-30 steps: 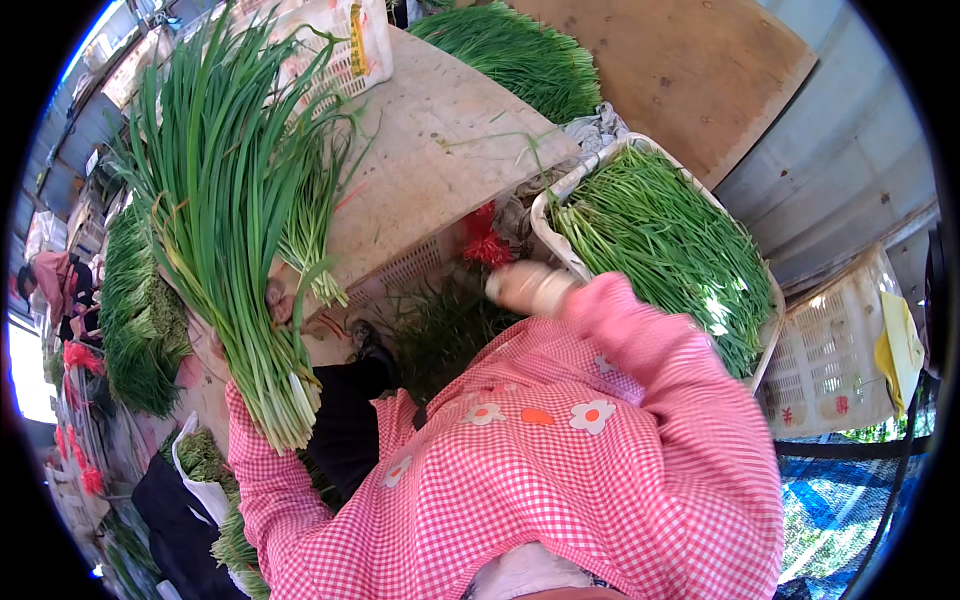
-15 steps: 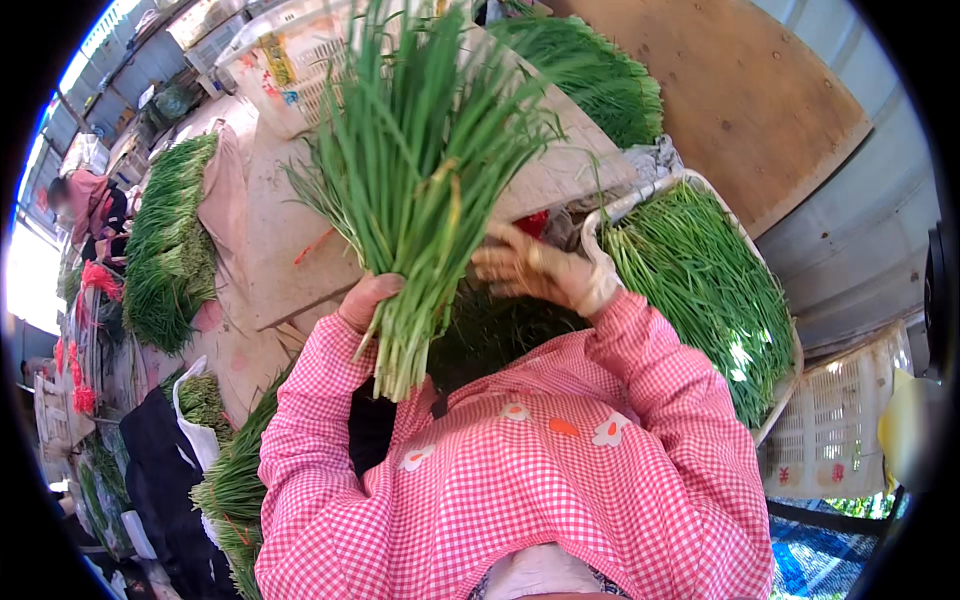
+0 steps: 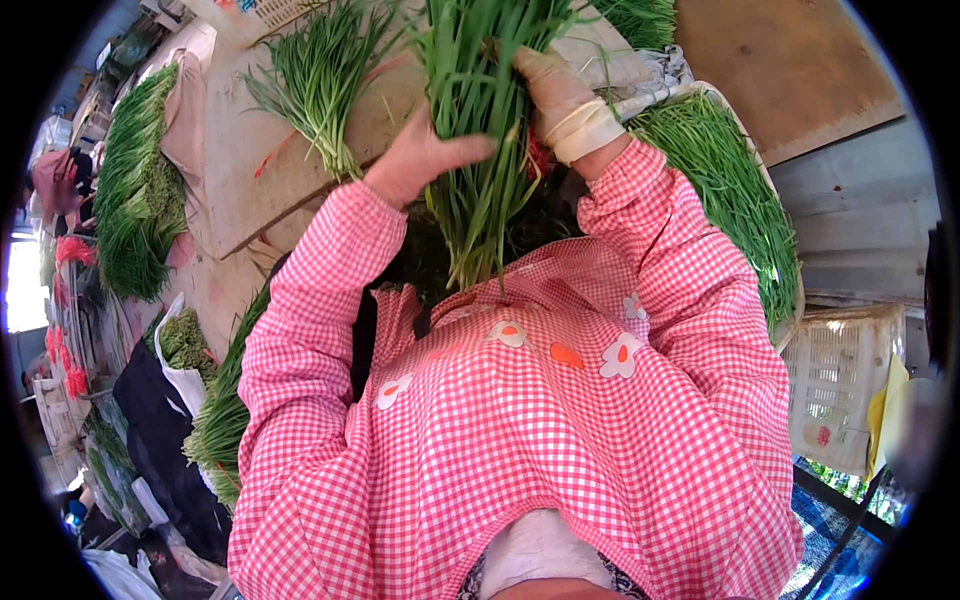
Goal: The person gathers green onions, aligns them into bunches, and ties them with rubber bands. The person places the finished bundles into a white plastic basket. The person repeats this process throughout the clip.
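An upright bunch of garlic chives (image 3: pixel 475 190) hangs in front of me, its pale cut ends toward my apron and its leaf tips beyond the top edge. My left hand (image 3: pixel 425 155) is at its left side, slightly blurred, the thumb across the front and the other fingers mostly behind the leaves. From the right, my right hand (image 3: pixel 560 95), in a pale glove with a light band at the wrist, grips the bunch higher up, its fingertips partly hidden among leaves. A smaller bunch of chives (image 3: pixel 325 85) lies on the board (image 3: pixel 235 195), left of the held one.
A white-rimmed basket (image 3: pixel 790 240) heaped with chives stands at my right. Stacked chives (image 3: pixel 140 185) line the far left; more chives (image 3: pixel 235 390) lie by my left elbow. A plastic crate (image 3: pixel 262 18) sits at the back, a wooden panel (image 3: pixel 780 75) at the back right.
The held bunch has moved away from me and slightly right. My right hand, open and apart before, is now on it. The smaller bunch on the board, mostly hidden before, shows.
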A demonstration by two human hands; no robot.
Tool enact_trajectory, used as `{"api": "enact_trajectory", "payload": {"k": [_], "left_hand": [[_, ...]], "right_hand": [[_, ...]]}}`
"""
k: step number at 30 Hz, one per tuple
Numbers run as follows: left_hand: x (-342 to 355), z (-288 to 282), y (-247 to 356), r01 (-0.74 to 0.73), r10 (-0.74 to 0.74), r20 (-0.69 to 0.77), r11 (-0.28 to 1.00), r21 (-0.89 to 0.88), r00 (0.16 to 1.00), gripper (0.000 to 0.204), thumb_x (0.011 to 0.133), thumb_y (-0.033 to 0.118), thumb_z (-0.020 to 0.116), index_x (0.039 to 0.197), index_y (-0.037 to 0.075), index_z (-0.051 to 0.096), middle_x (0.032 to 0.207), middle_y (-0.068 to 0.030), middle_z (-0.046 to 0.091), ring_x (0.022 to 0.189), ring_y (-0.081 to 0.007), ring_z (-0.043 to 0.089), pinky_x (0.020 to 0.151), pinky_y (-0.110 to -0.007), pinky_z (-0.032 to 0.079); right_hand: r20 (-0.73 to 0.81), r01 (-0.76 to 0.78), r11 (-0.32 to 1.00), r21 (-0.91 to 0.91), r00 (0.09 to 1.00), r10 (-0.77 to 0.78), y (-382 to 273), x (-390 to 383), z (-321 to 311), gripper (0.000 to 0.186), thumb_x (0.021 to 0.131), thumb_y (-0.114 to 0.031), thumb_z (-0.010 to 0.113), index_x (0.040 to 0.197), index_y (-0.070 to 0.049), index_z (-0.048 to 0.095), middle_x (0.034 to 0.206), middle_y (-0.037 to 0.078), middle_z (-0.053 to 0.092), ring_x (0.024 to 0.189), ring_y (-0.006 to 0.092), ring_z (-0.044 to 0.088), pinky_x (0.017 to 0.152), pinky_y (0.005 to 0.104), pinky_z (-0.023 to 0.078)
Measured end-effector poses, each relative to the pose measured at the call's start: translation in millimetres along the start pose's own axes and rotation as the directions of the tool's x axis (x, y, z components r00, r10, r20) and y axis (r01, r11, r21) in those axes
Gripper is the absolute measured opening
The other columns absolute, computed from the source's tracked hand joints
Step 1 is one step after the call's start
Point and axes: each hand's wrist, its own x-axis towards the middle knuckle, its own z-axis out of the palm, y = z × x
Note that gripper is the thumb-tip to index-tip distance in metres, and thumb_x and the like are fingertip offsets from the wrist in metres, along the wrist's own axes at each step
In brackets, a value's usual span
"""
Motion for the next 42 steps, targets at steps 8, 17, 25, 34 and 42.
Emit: {"api": "enact_trajectory", "payload": {"k": [8, 17, 25, 34, 42], "left_hand": [[56, -13, 83, -0.097, 0.154, -0.2, 0.958, 0.269, 0.968, 0.026, 0.076, 0.012, 0.066, 0.098, -0.001, 0.059, 0.092, -0.0087, 0.062, 0.084, -0.0181, 0.061, 0.074, -0.031, 0.051], [133, -60, 122, -0.477, 0.567, 0.027, 0.664, 0.577, 0.823, 0.035, 0.075, 0.016, 0.071, 0.104, 0.003, 0.057, 0.096, -0.0036, 0.06, 0.084, -0.015, 0.056, 0.075, -0.028, 0.047], [153, -73, 67, -0.329, 0.402, -0.12, 0.86, 0.39, 0.908, 0.057, 0.068, 0.012, 0.076, 0.116, 0.001, 0.047, 0.108, -0.0095, 0.057, 0.096, -0.0185, 0.054, 0.084, -0.032, 0.045], [185, -64, 53, -0.379, 0.554, -0.452, 0.823, 0.423, 0.699, 0.035, 0.076, 0.013, 0.068, 0.105, -0.001, 0.053, 0.095, -0.0095, 0.06, 0.083, -0.0207, 0.059, 0.074, -0.034, 0.049], [126, -87, 65, -0.45, 0.24, -0.626, 0.87, -0.2, 0.742, 0.017, 0.078, 0.009, 0.063, 0.091, -0.001, 0.058, 0.083, -0.0087, 0.062, 0.073, -0.0196, 0.061, 0.067, -0.032, 0.052]], "right_hand": [[0.38, 0.224, 0.974, 0.028, 0.899, -0.217, -78, -3, 66, 0.022, 0.085, -0.012, 0.056, 0.104, -0.002, 0.06, 0.093, 0.003, 0.063, 0.079, 0.0117, 0.059, 0.068, 0.0269, 0.049], [0.527, 0.617, 0.762, -0.2, 0.723, -0.447, -116, 67, 60, 0.03, 0.085, -0.019, 0.06, 0.109, -0.001, 0.056, 0.098, 0.004, 0.061, 0.082, 0.0116, 0.058, 0.073, 0.026, 0.048], [0.38, 0.424, 0.738, -0.525, 0.893, -0.243, -81, 108, 42, 0.051, 0.077, -0.026, 0.067, 0.117, -0.001, 0.049, 0.103, 0.009, 0.059, 0.091, 0.0189, 0.057, 0.079, 0.0293, 0.046], [0.324, 0.492, 0.583, -0.647, 0.869, -0.373, -95, 99, 66, 0.073, 0.069, -0.036, 0.072, 0.124, 0.0, 0.04, 0.103, 0.015, 0.06, 0.093, 0.0253, 0.058, 0.082, 0.0315, 0.046], [0.077, 0.086, 0.031, -0.996, 0.973, -0.217, 36, 35, -51, 0.095, 0.066, -0.048, 0.071, 0.13, 0.007, 0.026, 0.115, 0.028, 0.051, 0.107, 0.0349, 0.052, 0.09, 0.0379, 0.041]]}}
